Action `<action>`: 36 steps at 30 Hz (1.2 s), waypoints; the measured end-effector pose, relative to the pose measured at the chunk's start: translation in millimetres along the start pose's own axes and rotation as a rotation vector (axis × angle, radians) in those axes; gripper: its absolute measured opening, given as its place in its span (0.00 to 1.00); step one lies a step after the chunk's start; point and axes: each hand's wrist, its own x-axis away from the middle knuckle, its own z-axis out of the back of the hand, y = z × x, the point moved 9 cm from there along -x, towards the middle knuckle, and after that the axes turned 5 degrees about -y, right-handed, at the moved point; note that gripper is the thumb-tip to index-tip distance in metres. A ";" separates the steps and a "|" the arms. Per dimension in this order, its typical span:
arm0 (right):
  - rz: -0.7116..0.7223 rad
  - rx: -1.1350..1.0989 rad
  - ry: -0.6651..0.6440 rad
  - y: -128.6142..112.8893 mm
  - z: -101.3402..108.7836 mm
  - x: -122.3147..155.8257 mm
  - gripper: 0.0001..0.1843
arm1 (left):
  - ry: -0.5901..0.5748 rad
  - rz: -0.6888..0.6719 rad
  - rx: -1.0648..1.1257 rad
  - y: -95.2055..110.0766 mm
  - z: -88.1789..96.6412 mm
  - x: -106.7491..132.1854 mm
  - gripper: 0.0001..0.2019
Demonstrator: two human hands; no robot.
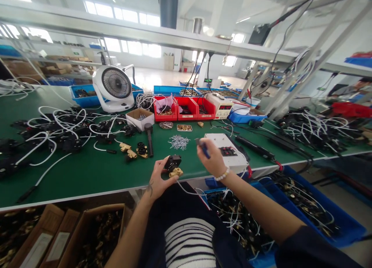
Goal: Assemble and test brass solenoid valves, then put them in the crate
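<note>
My left hand [159, 181] grips a motorised valve at the table's front edge. The valve has a black actuator box [173, 162] on top and a brass body [175, 172] below, with a white cable running down from it. To the right, my right hand [212, 158] is raised above the table, closed around blue-handled pliers [205, 150] whose dark tip points up and left. The pliers are apart from the valve. Behind the valve lies a loose pile of small silvery pins [179, 142].
A black hammer [149, 139] and brass fittings [128, 150] lie left of the pins. Red bins [186, 109], a white fan [113, 88] and a power supply [221, 106] stand behind. At right is a white box with terminals [240, 159]. Cabled black units [52, 132] crowd the left.
</note>
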 end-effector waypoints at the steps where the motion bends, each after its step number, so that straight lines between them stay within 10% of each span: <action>1: 0.036 0.015 -0.106 -2.0 -10.7 0.6 0.08 | 0.000 -0.001 -0.001 -0.4 -0.1 -0.1 0.38; 4: 0.099 0.040 -0.260 -6.3 -21.1 0.7 0.09 | 0.002 -0.005 -0.003 -1.1 -0.5 -0.2 0.38; 9: 0.030 -0.071 0.124 -4.6 18.1 -0.6 0.11 | 0.000 -0.002 -0.008 -0.9 -0.7 -0.1 0.38; 15: 0.137 0.146 -0.335 -13.8 -29.0 5.3 0.11 | -0.002 -0.001 -0.008 -0.8 -0.4 -0.4 0.37; 20: 0.074 -0.114 0.184 -9.7 25.1 0.3 0.11 | 0.003 -0.004 -0.015 -1.0 -0.4 -0.2 0.37; 26: 0.098 0.184 -0.411 -11.4 -33.0 4.7 0.12 | 0.001 -0.009 -0.012 -0.3 -0.1 0.0 0.37; 32: 0.010 0.023 0.027 -13.8 13.7 -3.9 0.12 | -0.003 0.001 -0.012 0.7 -0.2 -1.0 0.37; 36: 0.054 0.219 -0.280 -16.6 -20.4 2.7 0.12 | -0.008 0.001 -0.009 1.1 -0.6 -0.7 0.36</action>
